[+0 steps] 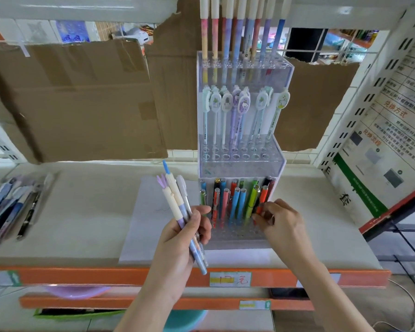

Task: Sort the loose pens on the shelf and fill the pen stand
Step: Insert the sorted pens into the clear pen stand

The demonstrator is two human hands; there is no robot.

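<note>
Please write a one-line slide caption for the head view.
Left hand holds a pen bundle while right hand pinches an orange pen in the stand's bottom tier.

The shelf (82, 212) bears a pen stand (242, 154) — loose pens (12, 207) lie at its left.

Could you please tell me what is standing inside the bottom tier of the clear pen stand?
The bottom tier of the pen stand holds upright capped pens: blue, orange, green, black. The right hand pinches an orange one and covers that corner's holes.

Tops of the tallest pens (237, 10) beyond the upper edge.
</note>
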